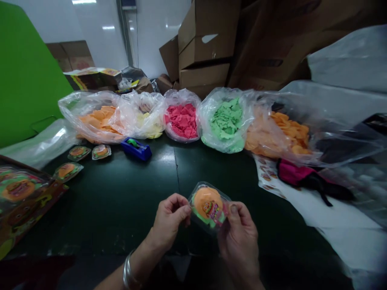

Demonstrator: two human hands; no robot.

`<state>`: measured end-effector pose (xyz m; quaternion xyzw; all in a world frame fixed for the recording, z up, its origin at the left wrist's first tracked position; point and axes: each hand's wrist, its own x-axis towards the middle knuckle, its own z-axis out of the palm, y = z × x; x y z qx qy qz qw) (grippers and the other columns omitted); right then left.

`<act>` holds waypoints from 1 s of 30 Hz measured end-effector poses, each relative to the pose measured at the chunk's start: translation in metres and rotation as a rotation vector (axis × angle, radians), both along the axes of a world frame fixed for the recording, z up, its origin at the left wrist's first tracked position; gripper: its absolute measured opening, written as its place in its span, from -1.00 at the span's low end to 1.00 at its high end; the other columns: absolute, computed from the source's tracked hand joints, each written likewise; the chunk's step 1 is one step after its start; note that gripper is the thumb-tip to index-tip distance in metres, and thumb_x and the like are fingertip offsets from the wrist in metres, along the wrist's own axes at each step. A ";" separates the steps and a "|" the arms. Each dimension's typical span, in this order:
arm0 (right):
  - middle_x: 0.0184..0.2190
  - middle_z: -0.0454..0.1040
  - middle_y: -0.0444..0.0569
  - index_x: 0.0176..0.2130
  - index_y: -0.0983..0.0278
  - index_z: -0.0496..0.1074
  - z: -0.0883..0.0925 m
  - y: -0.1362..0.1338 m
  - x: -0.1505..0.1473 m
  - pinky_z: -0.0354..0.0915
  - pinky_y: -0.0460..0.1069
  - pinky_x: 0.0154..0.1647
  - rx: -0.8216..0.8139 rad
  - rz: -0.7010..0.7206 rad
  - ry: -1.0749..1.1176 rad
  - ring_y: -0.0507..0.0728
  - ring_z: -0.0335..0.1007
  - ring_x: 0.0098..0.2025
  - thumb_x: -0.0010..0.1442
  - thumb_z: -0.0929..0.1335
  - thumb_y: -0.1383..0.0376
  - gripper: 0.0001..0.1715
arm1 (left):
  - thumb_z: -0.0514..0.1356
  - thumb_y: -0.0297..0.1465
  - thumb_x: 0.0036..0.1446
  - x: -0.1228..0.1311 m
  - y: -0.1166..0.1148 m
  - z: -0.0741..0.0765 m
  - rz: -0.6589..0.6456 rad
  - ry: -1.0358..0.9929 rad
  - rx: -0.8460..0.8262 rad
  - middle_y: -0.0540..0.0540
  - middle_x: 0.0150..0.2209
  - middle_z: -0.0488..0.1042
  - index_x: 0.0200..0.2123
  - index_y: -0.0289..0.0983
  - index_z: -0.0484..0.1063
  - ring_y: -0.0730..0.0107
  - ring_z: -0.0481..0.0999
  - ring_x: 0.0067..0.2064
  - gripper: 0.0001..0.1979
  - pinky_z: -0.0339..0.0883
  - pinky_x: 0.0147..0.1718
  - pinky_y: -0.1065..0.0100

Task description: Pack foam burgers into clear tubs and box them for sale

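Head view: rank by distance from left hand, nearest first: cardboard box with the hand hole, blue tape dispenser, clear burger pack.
1. Clear burger pack: at the fingertips, right side.
2. Blue tape dispenser: forward and left, on the table.
3. Cardboard box: farthest, behind the bags.

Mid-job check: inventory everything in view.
Burger pack: one, clear, orange and green, held
Loose packs: three, likewise coloured, left
Display box: one, multicoloured, left
Tape dispenser: one, blue, centre left
Bags: at least five, clear, back
Pieces: uncounted, orange, yellow, red, green, in bags
Carton: one, yellow and dark, back left
Cardboard boxes: several, brown, background
Panel: one, green, far left
Plastic sheeting: some, translucent, both sides
Paper: some, white, right
Unclear item: one, pink and black, right
Table: one, dark, centre
Wall: one, pale, background
Bangles: some, silver, left wrist
Left hand: one, bare, at pack's left
Right hand: one, bare, gripping pack's right
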<state>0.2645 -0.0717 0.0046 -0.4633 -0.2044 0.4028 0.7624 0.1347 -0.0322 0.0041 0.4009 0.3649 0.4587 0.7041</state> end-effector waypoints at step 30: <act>-0.65 0.16 -0.27 -0.54 0.22 0.17 -0.012 0.103 -0.028 0.03 -0.11 -0.61 -0.092 0.717 -0.351 -0.02 0.03 -0.61 0.07 0.35 -0.01 -0.57 | 0.46 -0.35 -0.39 -0.057 0.072 -0.001 0.277 -0.009 -0.138 0.03 -0.59 0.45 -0.58 -0.34 0.45 0.54 0.38 -0.54 -0.71 0.23 -0.53 0.50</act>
